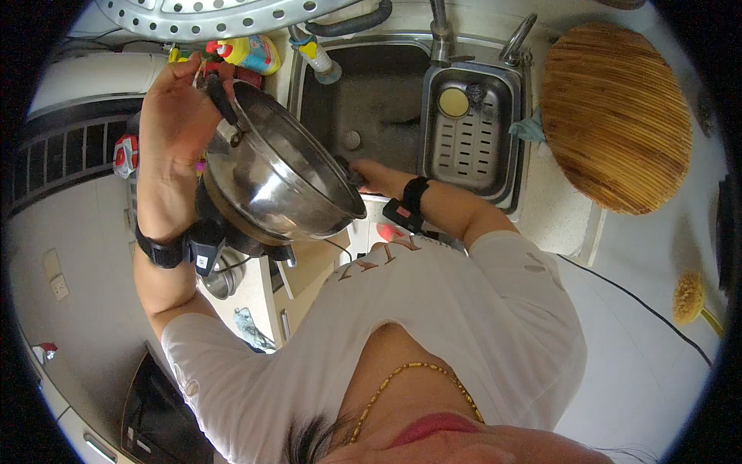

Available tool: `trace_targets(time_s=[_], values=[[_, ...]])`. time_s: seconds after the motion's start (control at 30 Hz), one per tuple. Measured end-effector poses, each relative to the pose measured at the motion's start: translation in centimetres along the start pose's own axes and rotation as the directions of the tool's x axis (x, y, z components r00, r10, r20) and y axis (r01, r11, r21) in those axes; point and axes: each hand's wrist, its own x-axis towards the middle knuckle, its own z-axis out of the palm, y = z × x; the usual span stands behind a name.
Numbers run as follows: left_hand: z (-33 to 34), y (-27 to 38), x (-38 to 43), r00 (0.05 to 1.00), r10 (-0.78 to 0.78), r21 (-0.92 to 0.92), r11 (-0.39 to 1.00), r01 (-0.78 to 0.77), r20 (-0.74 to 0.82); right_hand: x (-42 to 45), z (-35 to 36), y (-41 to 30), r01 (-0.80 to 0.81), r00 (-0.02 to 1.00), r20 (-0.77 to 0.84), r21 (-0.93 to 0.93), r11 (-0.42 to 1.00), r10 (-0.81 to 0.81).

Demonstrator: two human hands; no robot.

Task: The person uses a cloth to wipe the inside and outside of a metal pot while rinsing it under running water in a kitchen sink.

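Note:
A shiny stainless steel pot point(272, 185) with dark handles is tilted between both hands, its opening facing the sink. My left hand point(179, 110) is raised at the pot's upper left side, by a black handle point(219, 98); the fingertips are partly hidden, so its hold is unclear. My right hand point(374, 177) grips the dark handle on the pot's opposite side, near the front edge of the large sink basin point(371, 93). A black band with a small device sits on each wrist.
A small basin point(475, 180) holds a slotted tray with a yellow round item point(454, 103) and a scouring pad point(476, 93). A round wooden board point(617, 119) stands at right, a brush point(688, 298) below it. A perforated metal steamer plate point(220, 26) and a yellow bottle point(255, 55) are at upper left.

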Motion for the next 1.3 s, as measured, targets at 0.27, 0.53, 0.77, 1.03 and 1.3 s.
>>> trace_targets(time_s=[0.27,0.53,0.77,1.03,1.3], values=[[-4.2,2.7,-7.5,0.996,0.036,0.000,0.999,-0.036,0.085,3.2,0.3,5.4,0.029,1.000,0.003,0.149,0.988,-0.029],[-14.1,2.4,-18.4,0.984,0.173,-0.126,0.976,-0.178,-0.044,5.2,-0.2,-8.7,-0.169,0.810,-0.135,0.878,0.447,0.571],[-20.4,-0.6,-21.9,0.955,0.194,-0.219,0.945,-0.244,-0.226,6.7,2.2,-8.6,-0.078,0.850,-0.187,0.879,0.470,0.492],[-24.6,-3.1,-22.2,0.936,0.213,-0.376,0.872,-0.312,-0.281,8.4,1.7,-8.5,-0.062,0.861,-0.165,0.905,0.420,0.481],[-25.1,-3.3,-21.4,0.877,0.243,-0.387,0.825,-0.412,-0.416,9.9,-8.2,9.5,-0.778,0.597,-0.459,-0.132,0.614,0.658]])
